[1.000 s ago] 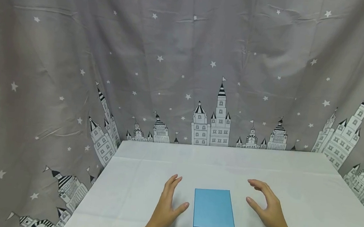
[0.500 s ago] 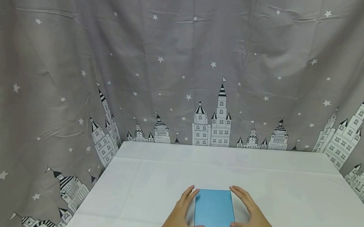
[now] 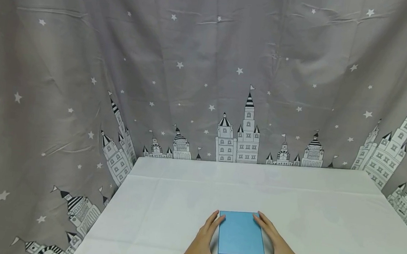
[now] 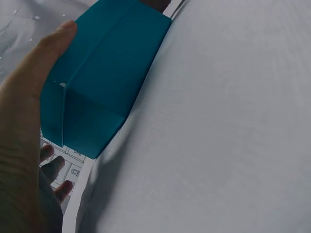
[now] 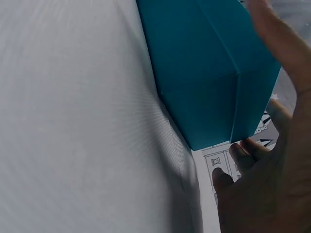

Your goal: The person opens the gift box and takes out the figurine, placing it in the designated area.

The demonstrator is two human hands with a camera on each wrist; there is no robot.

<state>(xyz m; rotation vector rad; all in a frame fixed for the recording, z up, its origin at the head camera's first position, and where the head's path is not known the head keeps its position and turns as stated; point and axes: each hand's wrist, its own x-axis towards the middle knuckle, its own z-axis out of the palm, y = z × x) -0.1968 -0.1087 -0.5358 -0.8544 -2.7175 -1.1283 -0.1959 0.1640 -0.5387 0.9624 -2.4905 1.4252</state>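
Note:
A light blue rectangular box (image 3: pixel 242 233) with a fitted lid sits on the white-covered table, flanked by both hands. My left hand (image 3: pixel 201 244) spans its left side, thumb at the front face and fingertips at the far left corner. On the opposite side, my right hand (image 3: pixel 279 252) holds it the same way, from near right edge to far right corner. In the left wrist view the thumb (image 4: pixel 54 44) lies along the lid's rim (image 4: pixel 95 41). The right wrist view shows the lid's seam, with the other thumb (image 5: pixel 272 29) up against the lid (image 5: pixel 238 34).
White cloth (image 3: pixel 167 197) covers the table, with a fold line running across it. Behind and to the left hangs a grey curtain (image 3: pixel 196 52) printed with stars and castles, meeting the table's back edge.
Both hands have come inward from either side of the box, and their thumbs and fingertips have closed onto its near and far edges. The box has stayed in place.

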